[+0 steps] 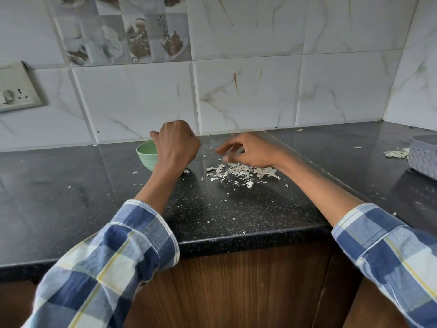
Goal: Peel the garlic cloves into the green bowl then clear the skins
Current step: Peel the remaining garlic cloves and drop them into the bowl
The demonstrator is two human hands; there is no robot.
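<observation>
The left hand (176,144) is hovering with fingers curled over the green bowl (146,154) on the black counter (71,197); whether it is grasping anything cannot be told. The right hand (250,151), fingers loosely spread and blurred, is resting just behind the pile of garlic skins (241,172), right of the bowl.

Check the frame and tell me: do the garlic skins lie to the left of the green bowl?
No: the skins lie in a pile on the counter to the right of the bowl, under the right hand.
</observation>
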